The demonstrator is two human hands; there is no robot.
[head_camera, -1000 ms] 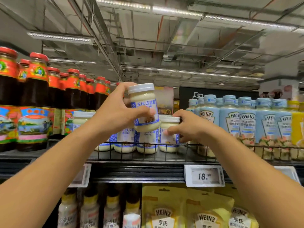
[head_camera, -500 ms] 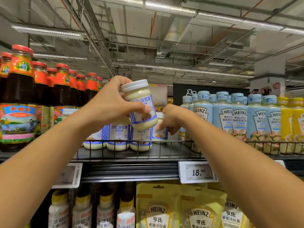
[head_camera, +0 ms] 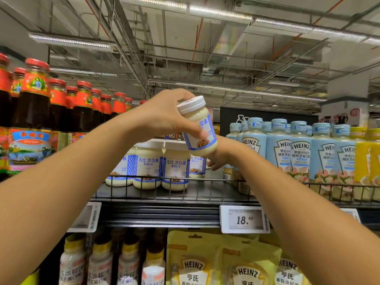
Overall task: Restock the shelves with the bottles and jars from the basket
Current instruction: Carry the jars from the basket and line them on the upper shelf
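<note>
My left hand (head_camera: 162, 118) grips a mayonnaise jar (head_camera: 202, 128) with a white lid and a blue label. The jar is tilted and held in the air above the top shelf (head_camera: 205, 195). Three like jars (head_camera: 147, 167) stand in the front row behind the shelf's wire rail. Another jar (head_camera: 197, 166) stands further back. My right hand (head_camera: 218, 162) reaches over the rail to the right side of that back jar. The held jar hides most of this hand, so its grasp is unclear.
Light blue Heinz bottles (head_camera: 298, 153) and yellow bottles (head_camera: 366, 157) fill the shelf to the right. Dark sauce bottles with red caps (head_camera: 35, 99) stand at the left. A price tag (head_camera: 244, 220) hangs on the shelf edge. Heinz pouches (head_camera: 195, 264) and bottles (head_camera: 98, 264) are below.
My left hand has tipped the held jar and carried it to the right. My right hand has gone deeper into the shelf with the jar it held, which now stands further back.
</note>
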